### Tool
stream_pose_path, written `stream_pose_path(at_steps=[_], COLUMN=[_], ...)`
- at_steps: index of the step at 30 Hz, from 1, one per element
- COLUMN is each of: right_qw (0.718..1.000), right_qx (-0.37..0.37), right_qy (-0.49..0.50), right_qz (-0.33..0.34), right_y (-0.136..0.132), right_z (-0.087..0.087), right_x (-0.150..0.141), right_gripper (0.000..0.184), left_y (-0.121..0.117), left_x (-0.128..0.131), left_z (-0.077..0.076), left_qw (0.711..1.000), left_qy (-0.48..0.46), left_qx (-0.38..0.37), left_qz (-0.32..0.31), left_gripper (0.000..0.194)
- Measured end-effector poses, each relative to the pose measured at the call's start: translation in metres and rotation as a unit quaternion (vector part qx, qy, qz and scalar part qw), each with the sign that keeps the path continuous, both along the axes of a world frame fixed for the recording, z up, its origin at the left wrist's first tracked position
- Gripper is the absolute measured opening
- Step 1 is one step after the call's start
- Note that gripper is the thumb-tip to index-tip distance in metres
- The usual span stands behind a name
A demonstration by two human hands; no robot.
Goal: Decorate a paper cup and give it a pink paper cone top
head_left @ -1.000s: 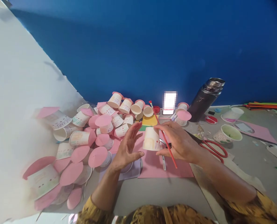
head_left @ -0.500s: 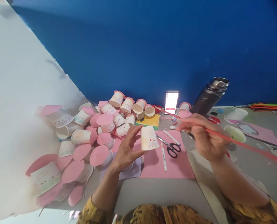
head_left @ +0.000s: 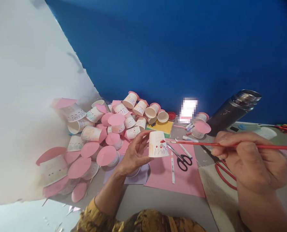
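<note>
Paper cup (head_left: 156,145) is held base-up in the left hand (head_left: 135,153), fingers and thumb clamped around its left side, above the left part of the pink sheet (head_left: 188,185). Red paintbrush (head_left: 198,143) is gripped by the right hand (head_left: 253,162), right of the pink sheet, with digits closed on the handle; its bristle tip is held at the cup's side, near red dots. Black-handled scissors (head_left: 178,156) and a white marker (head_left: 172,170) are laid on the pink sheet. Disc-topped cups (head_left: 106,156) are heaped left of it. Yellow paper (head_left: 161,129) is placed behind it.
</note>
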State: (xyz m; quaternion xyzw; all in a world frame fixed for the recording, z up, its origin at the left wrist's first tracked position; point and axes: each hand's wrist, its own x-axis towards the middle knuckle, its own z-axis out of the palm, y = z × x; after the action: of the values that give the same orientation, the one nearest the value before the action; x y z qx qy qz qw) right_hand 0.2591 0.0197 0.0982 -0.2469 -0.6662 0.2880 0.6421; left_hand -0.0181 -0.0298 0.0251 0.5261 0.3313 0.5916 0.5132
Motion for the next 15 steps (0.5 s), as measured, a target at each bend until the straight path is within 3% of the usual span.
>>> stream_pose_path(at_steps=[4,15], right_qw=[0.999,0.999], right_qx=[0.005,-0.015], right_qy=[-0.024,-0.034], right_qz=[0.045,0.035], right_y=[0.0017,-0.0026], right_z=[-0.0005,0.0001], right_x=[0.0015,0.0009], right_gripper=[0.022,0.020], left_y=[-0.0016,-0.0013], left_x=[0.0008,0.0025], left_z=[0.0010,-0.0005], left_qw=[1.000,1.000], left_qy=[0.000,-0.006], left_qx=[-0.005,-0.005], left_qz=[0.003,-0.003], left_gripper=[0.075,0.075])
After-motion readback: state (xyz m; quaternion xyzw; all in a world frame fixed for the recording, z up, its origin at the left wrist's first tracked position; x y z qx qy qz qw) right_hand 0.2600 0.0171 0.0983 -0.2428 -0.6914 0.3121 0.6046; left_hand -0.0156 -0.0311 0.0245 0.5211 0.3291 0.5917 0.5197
